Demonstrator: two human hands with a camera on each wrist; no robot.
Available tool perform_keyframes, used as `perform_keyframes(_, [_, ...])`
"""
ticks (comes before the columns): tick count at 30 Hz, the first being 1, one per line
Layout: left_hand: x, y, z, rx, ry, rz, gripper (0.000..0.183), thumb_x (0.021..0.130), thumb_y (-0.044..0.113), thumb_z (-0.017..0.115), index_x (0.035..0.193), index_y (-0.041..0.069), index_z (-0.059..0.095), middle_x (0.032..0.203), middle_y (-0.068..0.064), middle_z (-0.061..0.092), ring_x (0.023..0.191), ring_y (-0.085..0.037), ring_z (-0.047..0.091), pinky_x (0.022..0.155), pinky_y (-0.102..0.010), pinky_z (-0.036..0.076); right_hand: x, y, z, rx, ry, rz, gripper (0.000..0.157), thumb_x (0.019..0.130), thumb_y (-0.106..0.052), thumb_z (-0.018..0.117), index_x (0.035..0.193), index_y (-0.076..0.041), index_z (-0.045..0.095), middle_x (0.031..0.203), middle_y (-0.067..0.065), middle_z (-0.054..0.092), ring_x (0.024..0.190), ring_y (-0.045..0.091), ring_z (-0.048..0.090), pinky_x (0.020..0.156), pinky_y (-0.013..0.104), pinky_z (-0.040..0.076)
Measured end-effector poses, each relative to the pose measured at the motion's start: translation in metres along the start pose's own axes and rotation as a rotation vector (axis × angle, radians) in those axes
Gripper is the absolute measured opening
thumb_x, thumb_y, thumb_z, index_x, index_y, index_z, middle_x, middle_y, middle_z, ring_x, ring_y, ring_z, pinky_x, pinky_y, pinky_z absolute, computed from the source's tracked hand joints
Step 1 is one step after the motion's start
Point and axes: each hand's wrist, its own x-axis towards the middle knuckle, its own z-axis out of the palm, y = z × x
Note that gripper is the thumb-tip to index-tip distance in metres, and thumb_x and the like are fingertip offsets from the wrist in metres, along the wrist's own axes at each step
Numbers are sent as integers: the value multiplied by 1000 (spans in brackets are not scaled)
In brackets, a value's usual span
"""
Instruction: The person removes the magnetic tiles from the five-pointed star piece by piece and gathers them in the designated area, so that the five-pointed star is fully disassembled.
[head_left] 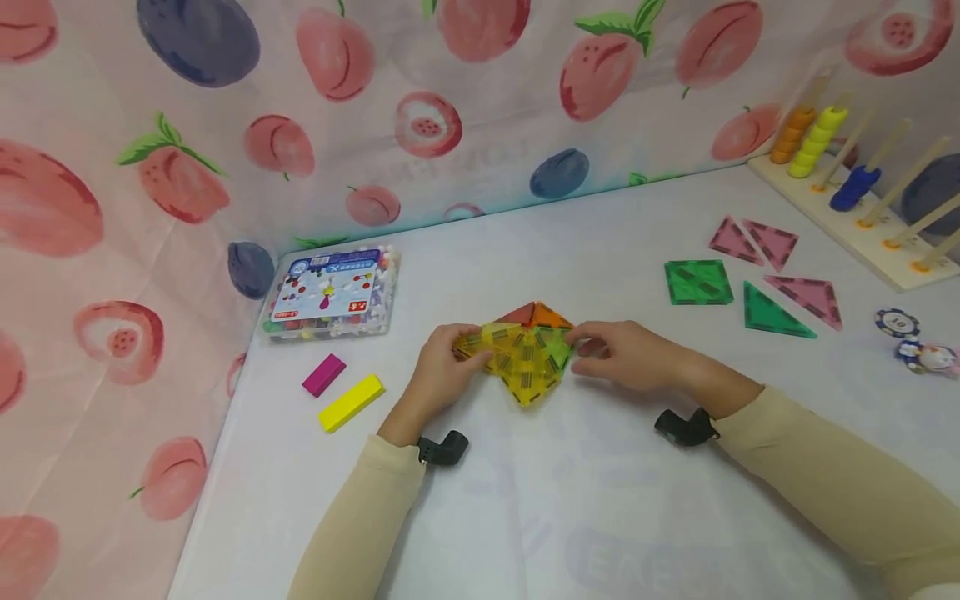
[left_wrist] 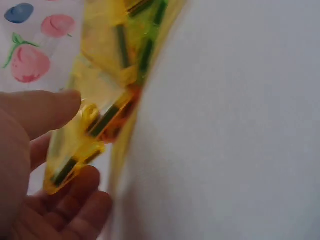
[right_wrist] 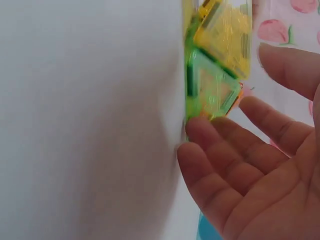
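A small structure of translucent magnetic tiles stands on the white table in the middle of the head view. Most of its visible tiles are yellow, with a red tile, an orange tile and a light green tile at the back and right. My left hand pinches a yellow tile at the left end, thumb on one face and fingers behind. On the other side is my right hand, its fingers loosely bent. Fingertips are close to the green tile's lower edge; whether they touch is unclear.
Pink tiles, a green square and a green triangle lie at right, near a bead abacus, poker chip and figurine. At left are a bead box and magenta and yellow blocks.
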Motion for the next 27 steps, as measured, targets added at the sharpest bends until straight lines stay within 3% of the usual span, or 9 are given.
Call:
perform_keyframes(6, [-21,6,-11,20,-159,-1,38,78,46,64,108,22,61,98,6,54,87,-12,51,75,-29,44,12,-3,-1,-4,-4,29,56,83,-51,54,128,-19,45,119,3,53,104,20,51,87,41,42])
perform_keyframes(10, [-27,6,-11,-28,-312,32,35,78,47,63,105,25,62,92,8,59,84,-11,54,73,-28,46,17,0,-3,34,5,41,59,81,-54,55,128,-19,46,124,3,50,109,22,49,89,43,40])
perform_keyframes(12, [-27,6,-9,-38,-345,38,34,79,47,63,105,25,62,91,10,60,84,-10,54,74,-27,46,17,2,-4,38,9,47,60,81,-54,55,128,-18,46,124,4,50,109,23,49,88,43,41])
perform_keyframes(14, [-26,7,-7,-29,-335,50,35,79,47,62,106,25,61,94,11,59,86,-9,54,76,-27,46,14,2,-4,10,23,58,62,80,-55,55,128,-16,46,124,4,51,107,23,50,86,43,42])
perform_keyframes(19, [-17,11,-4,-1,-226,63,39,79,48,61,112,26,58,109,10,52,94,-11,50,80,-30,44,3,-1,-5,-24,37,55,60,82,-51,57,127,-13,47,123,6,51,103,24,51,85,43,42])
perform_keyframes(27, [9,19,3,-28,-178,69,43,80,45,61,118,27,53,118,11,47,102,-14,46,86,-34,42,17,5,-14,139,66,104,42,89,-37,53,124,-14,51,124,2,50,109,25,47,87,40,42])
